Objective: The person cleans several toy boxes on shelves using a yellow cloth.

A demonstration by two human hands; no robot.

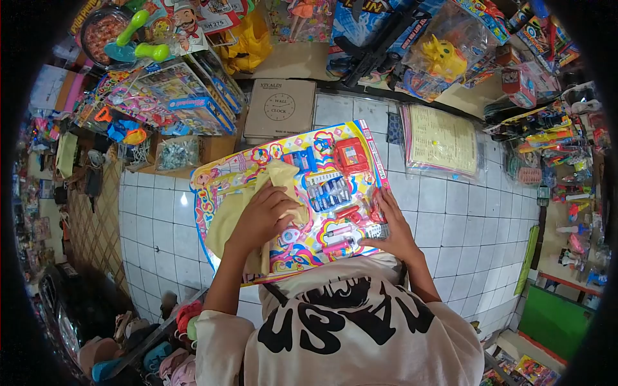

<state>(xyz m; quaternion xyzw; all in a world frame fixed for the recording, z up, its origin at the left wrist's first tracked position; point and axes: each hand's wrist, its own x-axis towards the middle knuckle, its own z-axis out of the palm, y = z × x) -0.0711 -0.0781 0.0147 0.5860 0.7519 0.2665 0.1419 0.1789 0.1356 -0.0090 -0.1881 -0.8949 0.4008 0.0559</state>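
A large, colourful carded toy set (299,143) is propped at a slant in front of my body. Its clear cover shows a red case, a blue tray of small pieces and several pink and red toys. My left hand (267,215) presses a pale yellow cloth (228,215) against the card's left half, fingers curled over the bunched fabric. Part of the cloth lies hidden under the hand and wrist. At the card's right edge is my right hand (394,228), its fingers along the border and its thumb over the front, gripping it.
Beyond the card, a brown wall clock box (280,109) stands on the white tiled surface (450,212). Plastic-wrapped printed sheets (444,138) lie to the right. Packaged toys crowd the back, with a black toy gun (376,48) among them. Boxed games (193,93) stand at left.
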